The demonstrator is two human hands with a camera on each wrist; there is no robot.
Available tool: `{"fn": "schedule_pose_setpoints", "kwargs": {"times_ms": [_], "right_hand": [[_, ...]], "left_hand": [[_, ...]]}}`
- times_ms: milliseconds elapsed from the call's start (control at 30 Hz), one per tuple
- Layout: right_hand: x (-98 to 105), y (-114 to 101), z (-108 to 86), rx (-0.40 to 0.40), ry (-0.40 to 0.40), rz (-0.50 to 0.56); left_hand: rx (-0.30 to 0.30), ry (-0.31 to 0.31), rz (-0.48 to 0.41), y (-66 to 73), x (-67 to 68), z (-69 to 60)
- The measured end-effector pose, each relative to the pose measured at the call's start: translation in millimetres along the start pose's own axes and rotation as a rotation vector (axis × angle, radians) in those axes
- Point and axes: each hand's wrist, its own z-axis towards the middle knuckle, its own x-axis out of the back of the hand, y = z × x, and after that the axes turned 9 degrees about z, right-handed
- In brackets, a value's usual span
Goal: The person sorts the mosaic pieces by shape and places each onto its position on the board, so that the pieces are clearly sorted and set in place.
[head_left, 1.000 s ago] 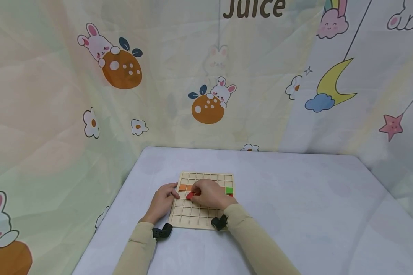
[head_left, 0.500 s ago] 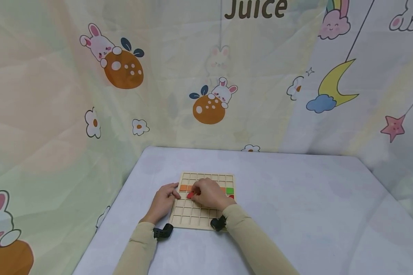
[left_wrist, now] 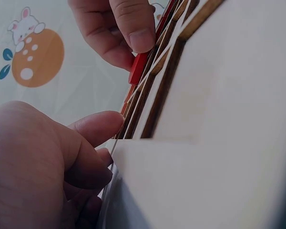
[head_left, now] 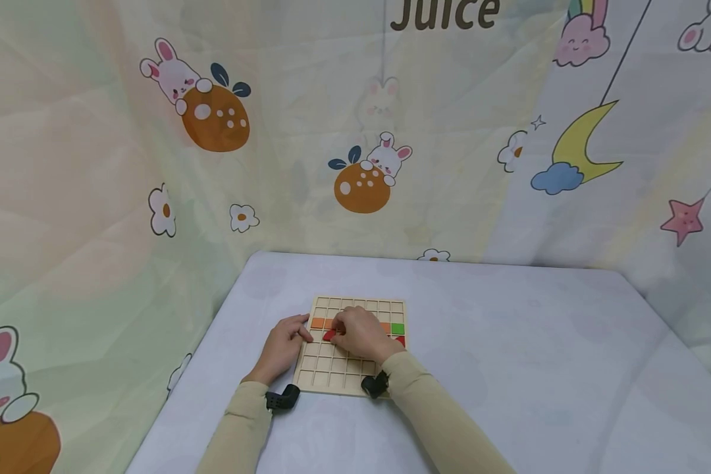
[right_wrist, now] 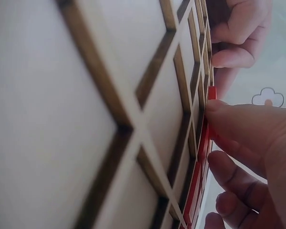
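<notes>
A pale wooden grid board (head_left: 326,380) lies on the table under both hands. Thumb and fingers of my right hand (head_left: 361,334) pinch a red tile (head_left: 328,335) at a cell in the board's left part, just below a row of orange tiles (head_left: 318,323). In the left wrist view this red tile (left_wrist: 138,69) stands tilted above the grid slats. My left hand (head_left: 281,345) rests at the board's left edge, its thumb and fingertips touching the rim with relaxed fingers. Some cells are hidden behind my right hand.
A green tile (head_left: 397,328) ends the orange row on the right, with another red tile (head_left: 399,341) below it. More red tiles (right_wrist: 193,193) show along the grid in the right wrist view. A white-covered table (head_left: 509,368) surrounds the board; a printed cloth (head_left: 296,164) hangs behind.
The view has shifted slightly, so everything appears a little further right. My right hand stays at the same cell with the red tile, and my left hand keeps its place at the edge.
</notes>
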Motion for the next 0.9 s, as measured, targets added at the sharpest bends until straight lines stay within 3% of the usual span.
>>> {"fn": "schedule_pose_setpoints", "kwargs": {"times_ms": [900], "right_hand": [[-1.1, -1.0, -1.1, 0.022, -0.011, 0.047]], "left_hand": [[0.017, -0.004, 0.009, -0.8, -1.2, 0.7]]}}
